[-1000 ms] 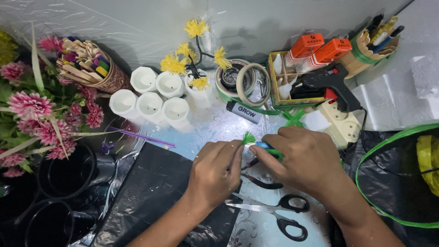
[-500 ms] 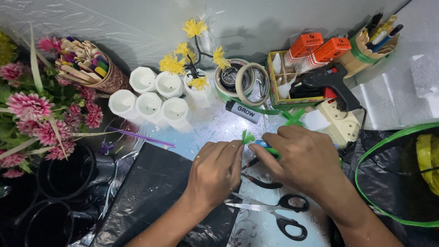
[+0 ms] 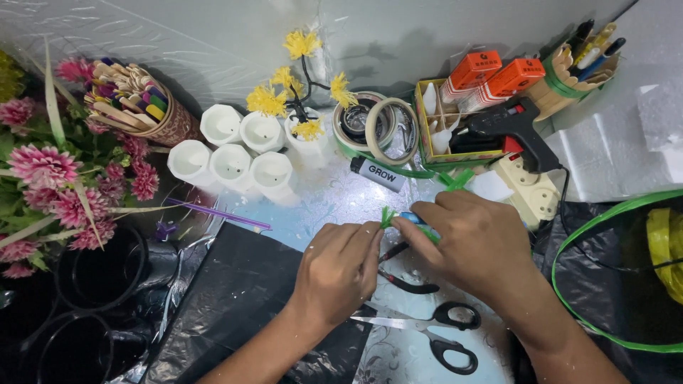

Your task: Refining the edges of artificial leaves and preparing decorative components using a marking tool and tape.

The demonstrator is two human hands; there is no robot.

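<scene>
Pinching a frayed green tuft, left hand, right hand fingertips pressed together

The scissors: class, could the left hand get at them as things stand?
Probably yes. The scissors lie bare on the table just beside the left hand, nothing over them, but that hand pinches the green piece and must let go first.

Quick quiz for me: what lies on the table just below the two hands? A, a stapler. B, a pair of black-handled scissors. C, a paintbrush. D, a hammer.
B: a pair of black-handled scissors lies flat on the table just below the left hand and the right hand, which together pinch a small green fringed piece.
</scene>
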